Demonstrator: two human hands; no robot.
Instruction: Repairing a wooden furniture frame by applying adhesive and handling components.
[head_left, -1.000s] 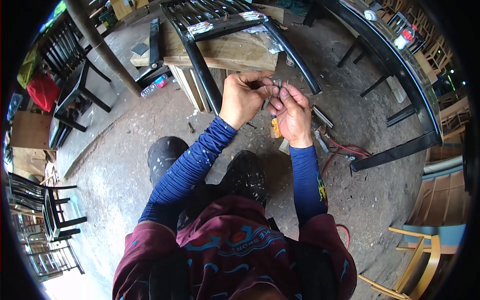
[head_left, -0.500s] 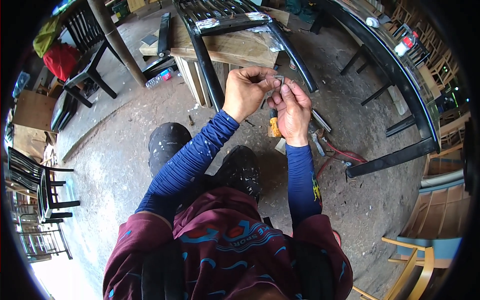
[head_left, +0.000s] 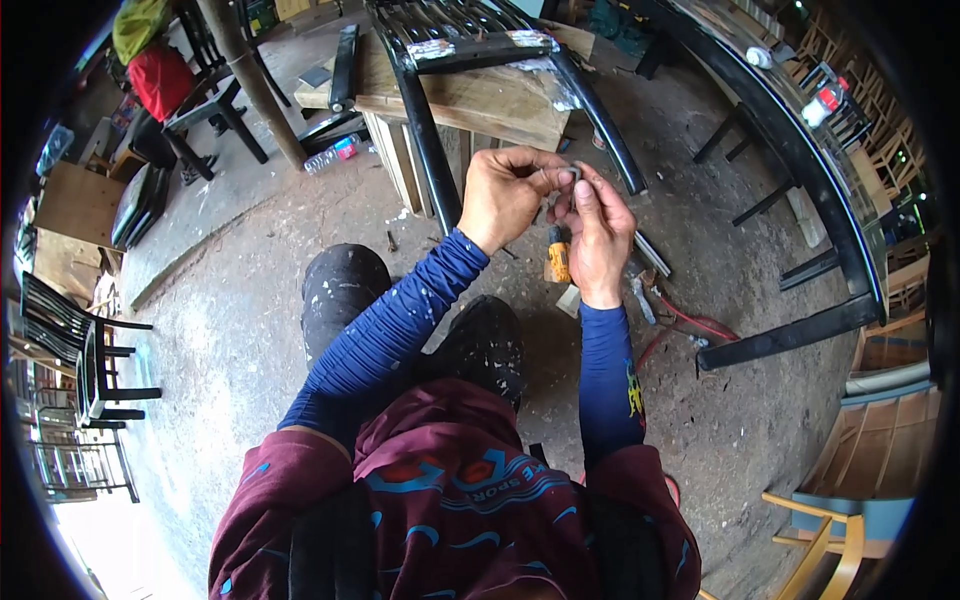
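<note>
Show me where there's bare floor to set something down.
The floor looks open between the left knee and the black chairs at far left, and between the right sleeve and the light wooden chair. It is crowded around the right hand: yellow tool, metal bar, red hose.

The small piece [head_left: 576,174] I pinch looks like dull metal. In front of me, the black chair [head_left: 482,57] is smooth and glossy, with rough, flaky-looking patches [head_left: 432,49]; the block [head_left: 480,105] under it is bare, matt wood. My sleeves [head_left: 372,325] are wrinkled cloth with a faint sheen, my shirt [head_left: 440,425] matt cloth, my trousers [head_left: 485,345] dull cloth specked with paint. The floor [head_left: 240,270] looks like rough, worn concrete, and the bottle [head_left: 330,155] there is clear, shiny plastic.
</note>
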